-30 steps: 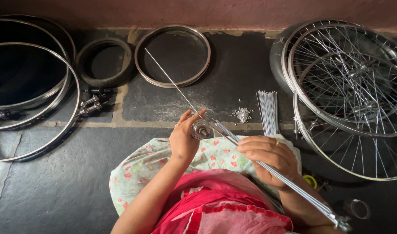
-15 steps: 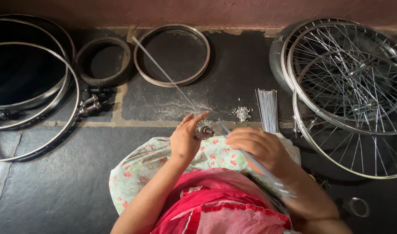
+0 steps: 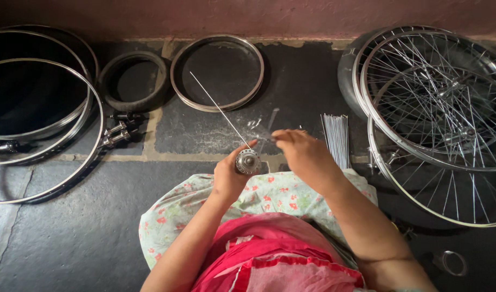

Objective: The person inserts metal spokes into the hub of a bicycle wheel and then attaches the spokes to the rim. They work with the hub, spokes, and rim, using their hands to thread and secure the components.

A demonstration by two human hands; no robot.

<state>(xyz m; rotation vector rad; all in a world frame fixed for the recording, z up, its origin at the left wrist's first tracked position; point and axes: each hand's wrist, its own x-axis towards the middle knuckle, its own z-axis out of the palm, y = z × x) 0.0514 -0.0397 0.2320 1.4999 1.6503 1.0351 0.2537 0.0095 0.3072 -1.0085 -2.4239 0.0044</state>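
My left hand (image 3: pixel 229 176) grips a small silver wheel hub (image 3: pixel 247 161) over my lap, which is covered by a floral cloth (image 3: pixel 177 208). One thin steel spoke (image 3: pixel 218 108) sticks out of the hub, slanting up and left toward the small rim. My right hand (image 3: pixel 305 157) is just right of the hub, fingers pinched on another thin spoke (image 3: pixel 267 130) that looks blurred. A bundle of loose spokes (image 3: pixel 335 135) lies on the dark stone floor right beside my right hand.
Bare steel rims (image 3: pixel 42 124) lie at the left, a small tyre (image 3: pixel 133 81) and a small rim (image 3: pixel 217 71) at the back. Several spare hubs (image 3: pixel 117 135) lie near the left rims. Spoked wheels (image 3: pixel 437 119) are stacked at the right. A small metal ring (image 3: pixel 453 262) lies at the lower right.
My right hand has moved up and left, from the long spoke over my right thigh to beside the hub. The spoke in the hub has swung slightly.
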